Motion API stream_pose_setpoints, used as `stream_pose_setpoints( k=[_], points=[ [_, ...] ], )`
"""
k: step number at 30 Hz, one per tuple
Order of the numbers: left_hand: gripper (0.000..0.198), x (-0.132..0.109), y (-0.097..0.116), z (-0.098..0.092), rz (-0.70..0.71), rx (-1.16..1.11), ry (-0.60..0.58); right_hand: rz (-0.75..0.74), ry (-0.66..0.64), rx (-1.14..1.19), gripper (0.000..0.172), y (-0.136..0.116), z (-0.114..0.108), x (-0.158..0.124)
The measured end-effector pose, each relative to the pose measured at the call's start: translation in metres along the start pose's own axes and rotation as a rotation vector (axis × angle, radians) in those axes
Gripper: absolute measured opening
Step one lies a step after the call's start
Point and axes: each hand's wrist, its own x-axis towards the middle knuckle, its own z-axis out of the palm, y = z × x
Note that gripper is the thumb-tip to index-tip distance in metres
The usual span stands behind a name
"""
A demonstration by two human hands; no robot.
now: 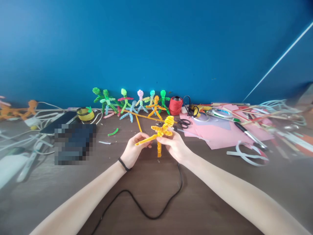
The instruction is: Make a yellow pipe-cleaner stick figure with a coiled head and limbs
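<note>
A yellow-orange pipe cleaner figure [161,131] is held up over the table between both hands. Its head, arms and one leg are wound in coils, while the other leg sticks out to the left as a straighter length. My left hand [133,148] pinches that straighter leg, fingers closed around it. Closed on the figure's body from the right is my right hand [177,147], its thumb across the lower body. The coiled leg hangs down between the hands. Some fingertips are hidden behind the figure.
Several pipe cleaner figures [124,99] stand along the blue wall. Behind my hands lie an orange pipe cleaner [151,116] and black scissors [184,123]. A red spool [175,106], pink paper [205,132] and a marker [249,135] are right; a black cable [146,215] curves in front.
</note>
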Motion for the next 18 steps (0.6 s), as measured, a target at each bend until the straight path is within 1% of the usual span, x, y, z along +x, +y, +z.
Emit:
stream_pose_setpoints(
  k=[2, 4, 6, 9, 13, 15, 16, 18],
  points=[
    [0.016, 0.000, -0.002, 0.000, -0.022, -0.032, -0.005, 0.020, -0.014, 0.015, 0.024, 0.000, 0.004, -0.002],
    [0.016, -0.001, -0.002, 0.002, -0.043, -0.006, -0.014, 0.039, -0.028, 0.026, 0.025, 0.000, 0.007, -0.003],
    [0.015, -0.003, -0.001, 0.006, -0.044, 0.077, -0.007, 0.045, -0.035, 0.036, 0.026, -0.001, 0.008, -0.003],
    [0.014, -0.004, 0.002, 0.011, -0.029, 0.209, 0.012, 0.027, 0.004, 0.028, 0.029, -0.002, 0.007, -0.002],
    [0.017, -0.007, 0.004, 0.015, -0.002, 0.439, -0.042, -0.006, 0.079, 0.001, 0.030, 0.000, 0.001, 0.002],
    [0.016, -0.009, 0.004, 0.016, 0.077, 0.630, -0.053, -0.027, 0.099, 0.001, 0.027, 0.001, -0.002, 0.005],
    [0.015, -0.011, 0.004, 0.016, 0.149, 0.741, -0.053, -0.030, 0.100, 0.002, 0.026, 0.001, -0.004, 0.006],
    [0.013, -0.014, 0.004, 0.016, 0.350, 0.961, -0.054, -0.020, 0.095, 0.003, 0.024, 0.001, -0.006, 0.007]
  ],
)
